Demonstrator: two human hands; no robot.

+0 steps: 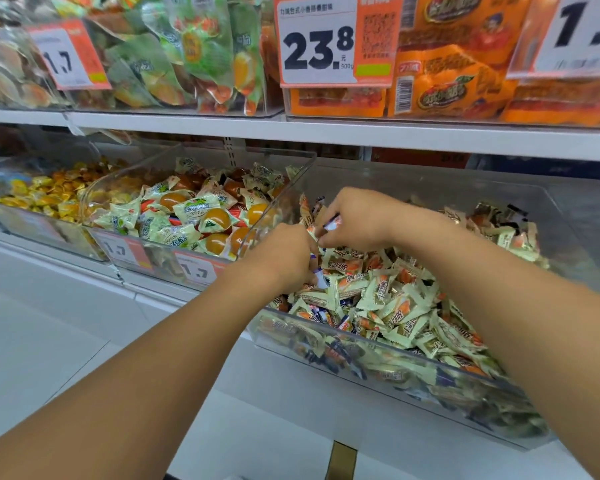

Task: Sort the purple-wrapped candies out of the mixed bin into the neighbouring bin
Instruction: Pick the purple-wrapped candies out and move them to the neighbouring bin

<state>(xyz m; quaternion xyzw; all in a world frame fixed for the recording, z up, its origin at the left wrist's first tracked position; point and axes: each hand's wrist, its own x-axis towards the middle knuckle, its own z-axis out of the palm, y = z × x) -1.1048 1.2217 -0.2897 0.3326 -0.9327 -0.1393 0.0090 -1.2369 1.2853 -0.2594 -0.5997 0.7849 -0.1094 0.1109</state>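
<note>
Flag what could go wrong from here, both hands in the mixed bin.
1. The left hand already grips purple-wrapped candies with ends poking out; adding more may spill one back into the mixed bin.
2. The right hand pinches a purple-wrapped piece among cream-and-orange candies; a neighbour could ride along.

Two hands over the mixed bin, neighbouring bins toward nine o'clock

The mixed bin (pixel 378 355) sits on the lower shelf at about four o'clock from frame centre, with the neighbouring bin (pixel 174 268) just beside it toward nine o'clock and a third bin (pixel 25 220) beyond that. Both hands meet above the mixed bin's ten o'clock corner (nearly touching): left hand (pixel 284 254) toward nine, right hand (pixel 357 220) toward three. The upper shelf (pixel 326 133), at twelve, carries packets behind a price tag (pixel 317 43).
</note>
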